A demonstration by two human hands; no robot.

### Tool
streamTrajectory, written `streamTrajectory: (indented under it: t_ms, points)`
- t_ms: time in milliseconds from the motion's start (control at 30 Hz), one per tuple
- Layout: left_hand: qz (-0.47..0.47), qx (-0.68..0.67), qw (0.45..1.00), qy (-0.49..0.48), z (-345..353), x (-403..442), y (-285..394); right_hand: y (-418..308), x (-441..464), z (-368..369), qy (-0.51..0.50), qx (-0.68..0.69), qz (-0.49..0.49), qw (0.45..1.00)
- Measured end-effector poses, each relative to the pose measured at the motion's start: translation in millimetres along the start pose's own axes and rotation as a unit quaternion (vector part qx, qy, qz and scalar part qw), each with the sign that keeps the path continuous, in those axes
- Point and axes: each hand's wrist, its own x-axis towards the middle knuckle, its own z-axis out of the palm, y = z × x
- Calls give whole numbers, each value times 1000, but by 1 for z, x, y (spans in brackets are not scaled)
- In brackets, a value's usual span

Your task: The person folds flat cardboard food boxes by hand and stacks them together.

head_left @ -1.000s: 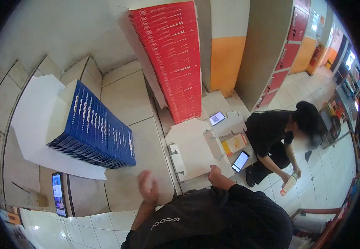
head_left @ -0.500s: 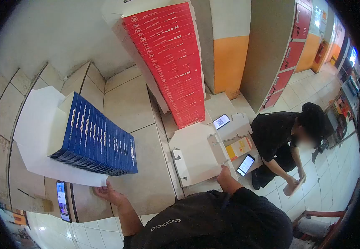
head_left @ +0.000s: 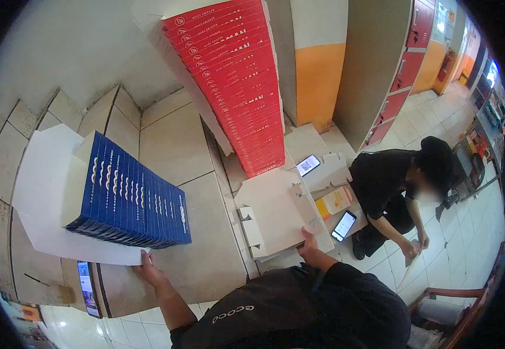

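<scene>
My left hand grips the lower right corner of a white cardboard sheet, on which a stack of blue boxes stands. Over on the right, my right hand holds the near right edge of an open white box blank with folded side flaps. Behind that blank rises a tall stack of red boxes. The fingertips of both hands are partly hidden by the cardboard.
A co-worker crouches at the right, handling a piece of card. Phones lie left, beside the yellow and white carton, and behind it. Red lockers stand behind. A red-framed rack is at lower right.
My left hand has moved left from the bare tiles to the white sheet's corner and taken hold. My right hand stays at the blank's edge. The co-worker's card has changed angle.
</scene>
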Motion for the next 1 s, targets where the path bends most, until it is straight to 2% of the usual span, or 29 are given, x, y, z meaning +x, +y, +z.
streamTrajectory:
  t_ms: [33, 133, 233, 300, 400, 467, 533, 600, 733, 867, 1000]
  points:
    - [-16, 23, 1000, 7, -1, 2, -3, 2, 1, -3, -14, -12, 7, 1000]
    - [23, 56, 998, -1, -2, 11, -15, 7, 3, -6, -51, -49, 25, 997]
    - [56, -7, 998, -39, 4, 10, -12, 7, 4, -12, -73, -82, 23, 994]
    - [53, -29, 998, -19, 8, 7, -14, -1, -16, 4, -85, -97, 4, 992]
    - [25, -50, 998, -8, 6, 7, -19, -10, -20, 2, -88, -148, -73, 982]
    - [11, -76, 997, -8, 3, 7, -27, -17, 11, -34, -119, -292, -208, 926]
    - [13, -115, 993, -4, -4, 2, -35, -29, 4, -31, -100, -301, -234, 919]
    - [13, -88, 996, 14, -12, -4, -32, -58, -71, 25, -35, -174, -148, 973]
    - [70, -49, 995, 42, -45, -24, -29, -82, -131, 37, -34, -186, -187, 964]
    - [-60, -106, 986, 110, -103, -19, -72, -106, -197, 58, -95, -222, -334, 911]
    - [-145, -129, 976, 101, -141, -36, -72, -141, -265, 83, -113, -275, -361, 884]
